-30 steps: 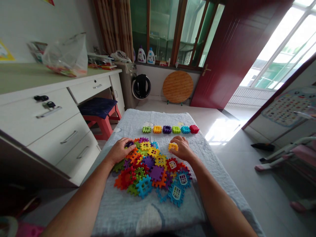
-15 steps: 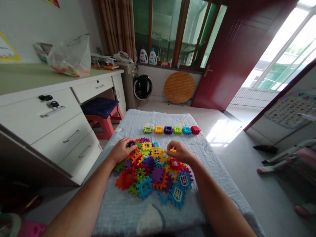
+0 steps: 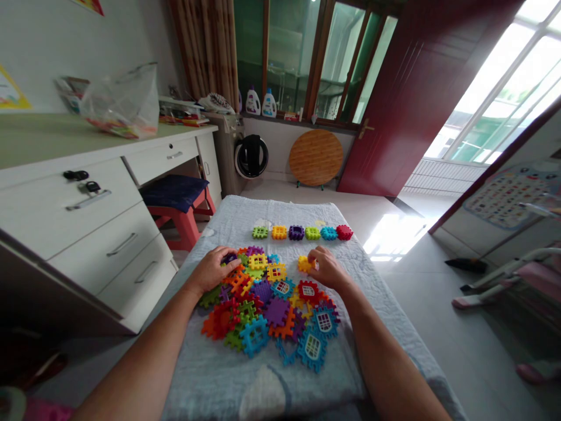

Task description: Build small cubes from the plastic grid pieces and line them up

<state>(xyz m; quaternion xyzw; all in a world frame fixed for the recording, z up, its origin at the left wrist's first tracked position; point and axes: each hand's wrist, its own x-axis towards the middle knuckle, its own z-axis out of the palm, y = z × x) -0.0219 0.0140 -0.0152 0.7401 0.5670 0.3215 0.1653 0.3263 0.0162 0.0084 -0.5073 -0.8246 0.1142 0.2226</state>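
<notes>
A pile of colourful interlocking plastic building blocks [image 3: 277, 311] lies on the cloth-covered table. At the pile's far left edge, my left hand [image 3: 211, 270] is curled round a dark purple block [image 3: 229, 257], its thumb towards the pile; the fingertips are partly hidden. My right hand [image 3: 328, 269] pinches a yellow block [image 3: 304, 264] between thumb and fingers, just beyond the pile's right side. Nearby in the pile are a yellow window block [image 3: 276, 272] and a red window block [image 3: 308, 290]. Farther back, several blocks stand in a row, from a green one [image 3: 260, 233] to a red one [image 3: 344, 233].
The table [image 3: 245, 213] has a light blue cloth over it. To the left are a white drawer desk [image 3: 100, 219] and a red stool [image 3: 186, 225] with a dark cushion. A washing machine [image 3: 228, 155], a round wooden board [image 3: 315, 158] and a red door [image 3: 394, 105] stand behind.
My right hand has moved slightly right and away from the pile, with the yellow block now apart from the others. My left hand stays at the pile's left edge.
</notes>
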